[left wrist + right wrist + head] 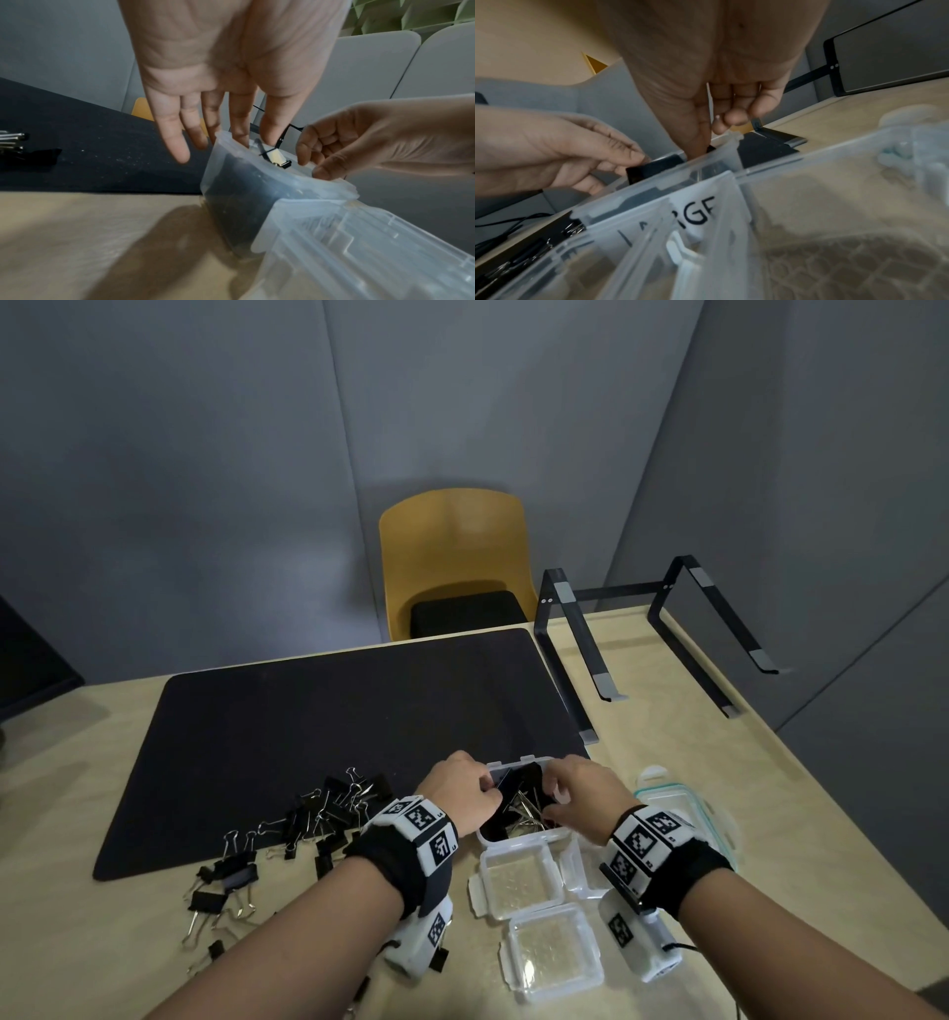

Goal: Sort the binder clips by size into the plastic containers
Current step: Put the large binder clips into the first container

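A clear plastic container (529, 837) labelled "LARGE" (698, 215) stands at the black mat's near right corner, with several large black binder clips (524, 809) inside. My left hand (490, 785) reaches over its left rim and pinches a large black binder clip (652, 168) just above the opening. My right hand (552, 796) is at the right rim, fingers curled, thumb (698, 142) pressed down at the wall, gripping the container (244, 192). A pile of mixed black binder clips (328, 809) lies to the left on the mat and table.
Two small clear containers (518, 878) (552, 950) stand open in front of the large one. A teal-sealed lid (683, 806) lies to the right. A black laptop stand (662, 629) is at the back right and a yellow chair (457, 557) is behind the table.
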`<state>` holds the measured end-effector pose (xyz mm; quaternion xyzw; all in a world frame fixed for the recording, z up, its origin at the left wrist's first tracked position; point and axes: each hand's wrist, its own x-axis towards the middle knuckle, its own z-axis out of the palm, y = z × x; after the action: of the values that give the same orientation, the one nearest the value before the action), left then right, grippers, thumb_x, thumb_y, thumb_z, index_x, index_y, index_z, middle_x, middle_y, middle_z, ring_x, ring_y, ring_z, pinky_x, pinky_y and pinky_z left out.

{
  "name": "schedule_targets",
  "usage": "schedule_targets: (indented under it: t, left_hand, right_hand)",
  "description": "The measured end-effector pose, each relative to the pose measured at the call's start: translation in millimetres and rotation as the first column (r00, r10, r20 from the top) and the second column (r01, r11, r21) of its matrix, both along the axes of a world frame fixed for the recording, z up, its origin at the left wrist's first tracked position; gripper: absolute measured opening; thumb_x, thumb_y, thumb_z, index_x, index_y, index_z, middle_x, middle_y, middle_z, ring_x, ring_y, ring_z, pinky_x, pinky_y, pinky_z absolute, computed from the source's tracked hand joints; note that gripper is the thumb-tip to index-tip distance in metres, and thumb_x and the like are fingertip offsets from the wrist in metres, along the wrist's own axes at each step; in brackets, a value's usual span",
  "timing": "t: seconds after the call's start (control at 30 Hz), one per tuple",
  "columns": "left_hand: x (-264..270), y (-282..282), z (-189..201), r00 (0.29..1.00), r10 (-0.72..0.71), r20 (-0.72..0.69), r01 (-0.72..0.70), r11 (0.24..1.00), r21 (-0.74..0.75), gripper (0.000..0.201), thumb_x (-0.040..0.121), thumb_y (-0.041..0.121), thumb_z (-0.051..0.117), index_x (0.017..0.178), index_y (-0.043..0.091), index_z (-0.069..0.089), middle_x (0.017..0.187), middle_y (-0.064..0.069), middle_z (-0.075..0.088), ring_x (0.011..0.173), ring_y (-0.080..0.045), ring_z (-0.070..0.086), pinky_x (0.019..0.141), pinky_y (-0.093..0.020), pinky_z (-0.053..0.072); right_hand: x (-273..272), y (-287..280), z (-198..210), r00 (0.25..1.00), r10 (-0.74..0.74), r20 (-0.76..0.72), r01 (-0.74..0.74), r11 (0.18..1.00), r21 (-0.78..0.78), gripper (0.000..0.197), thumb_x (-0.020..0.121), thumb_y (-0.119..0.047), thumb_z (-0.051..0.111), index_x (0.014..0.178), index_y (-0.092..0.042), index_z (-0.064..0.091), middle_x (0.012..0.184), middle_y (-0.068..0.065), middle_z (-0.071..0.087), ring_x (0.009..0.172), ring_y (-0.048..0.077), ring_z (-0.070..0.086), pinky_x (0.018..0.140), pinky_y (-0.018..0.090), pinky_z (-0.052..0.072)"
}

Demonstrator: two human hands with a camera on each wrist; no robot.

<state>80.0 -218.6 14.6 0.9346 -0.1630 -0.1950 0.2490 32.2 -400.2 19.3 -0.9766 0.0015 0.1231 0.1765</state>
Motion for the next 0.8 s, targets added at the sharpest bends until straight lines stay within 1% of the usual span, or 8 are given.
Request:
schedule_targets:
  t: [0.1, 0.2, 0.37, 0.43, 0.57, 0.67, 0.73, 0.8]
  left_hand:
    - [2, 1, -3, 1.000, -0.002, 0.012, 0.002, 1.000, 0.009, 0.024, 0.089, 0.036, 0.056, 0.092, 0.016, 0.068, 0.119, 0.002, 0.050, 0.109, -0.018, 0.051, 0.088, -0.028, 0.044]
    - [2, -1, -3, 1.000, -0.007, 0.028, 0.007, 1.000, 0.007, 0.020, 0.087, 0.033, 0.059, 0.089, 0.017, 0.071, 0.120, 0.003, 0.051, 0.109, -0.018, 0.051, 0.089, -0.031, 0.047]
    - [2, -5, -2, 0.999, -0.003, 0.035, 0.003, 1.000, 0.007, 0.018, 0.088, 0.030, 0.058, 0.096, 0.020, 0.070, 0.122, 0.002, 0.051, 0.108, -0.018, 0.053, 0.081, -0.025, 0.043]
    - [3, -6, -3, 0.999, -0.008, 0.033, 0.008, 1.000, 0.009, 0.019, 0.088, 0.029, 0.058, 0.094, 0.018, 0.071, 0.121, 0.002, 0.051, 0.110, -0.018, 0.052, 0.081, -0.024, 0.043]
    - [2, -6, -5, 0.998, -0.002, 0.055, 0.002, 1.000, 0.009, 0.023, 0.086, 0.029, 0.058, 0.077, 0.011, 0.069, 0.118, 0.006, 0.051, 0.114, -0.015, 0.043, 0.083, -0.022, 0.037]
    - [-3, -5, -6, 0.999, -0.013, 0.039, 0.014, 1.000, -0.006, 0.023, 0.084, 0.032, 0.060, 0.071, 0.014, 0.067, 0.118, 0.007, 0.050, 0.114, -0.013, 0.040, 0.085, -0.022, 0.034]
    - [-6, -4, -5, 1.000, -0.003, 0.028, 0.004, 0.999, -0.035, 0.013, 0.082, 0.032, 0.065, 0.082, 0.019, 0.065, 0.118, 0.007, 0.048, 0.113, -0.015, 0.042, 0.086, -0.023, 0.037]
    - [-8, -4, -5, 1.000, -0.015, 0.008, 0.016, 0.999, -0.052, 0.023, 0.079, 0.030, 0.067, 0.098, 0.025, 0.057, 0.119, 0.005, 0.045, 0.111, -0.018, 0.046, 0.088, -0.026, 0.042]
  right_hand:
    - [-1, -7, 0, 0.999, -0.044, 0.020, 0.044, 0.998, 0.044, 0.014, 0.080, -0.023, 0.064, 0.093, -0.023, 0.061, 0.090, -0.008, 0.046, 0.082, 0.012, 0.050, 0.080, 0.026, 0.043]
    - [-2, -12, 0, 0.998, -0.057, -0.026, 0.059, 0.996, 0.063, 0.017, 0.082, -0.022, 0.064, 0.099, -0.023, 0.064, 0.094, -0.005, 0.046, 0.083, 0.012, 0.049, 0.080, 0.023, 0.042]
    - [-6, -11, -1, 0.998, -0.056, -0.035, 0.059, 0.991, 0.121, 0.045, 0.082, -0.017, 0.064, 0.123, -0.033, 0.053, 0.097, -0.005, 0.043, 0.085, 0.011, 0.049, 0.082, 0.022, 0.043]
    - [-7, -11, -2, 0.998, -0.052, -0.034, 0.055, 0.992, 0.112, 0.051, 0.082, -0.018, 0.064, 0.128, -0.033, 0.047, 0.099, -0.005, 0.043, 0.086, 0.011, 0.049, 0.082, 0.024, 0.044]
    - [-9, -11, -2, 0.997, -0.076, -0.021, 0.077, 0.992, 0.104, 0.040, 0.083, -0.019, 0.063, 0.120, -0.024, 0.047, 0.108, -0.004, 0.046, 0.094, 0.015, 0.054, 0.087, 0.028, 0.046]
    - [-9, -12, -3, 0.995, -0.095, 0.005, 0.094, 0.992, 0.085, 0.023, 0.086, -0.020, 0.058, 0.109, -0.020, 0.053, 0.104, -0.003, 0.046, 0.087, 0.014, 0.051, 0.083, 0.028, 0.045]
    - [-9, -12, -3, 0.996, -0.091, 0.013, 0.090, 0.993, 0.082, 0.017, 0.088, -0.025, 0.056, 0.103, -0.018, 0.057, 0.101, -0.003, 0.044, 0.084, 0.013, 0.049, 0.080, 0.025, 0.042]
    - [-9, -11, -3, 0.996, -0.088, 0.012, 0.087, 0.992, 0.095, 0.018, 0.088, -0.031, 0.058, 0.100, -0.018, 0.060, 0.098, -0.004, 0.043, 0.081, 0.012, 0.048, 0.079, 0.025, 0.042]
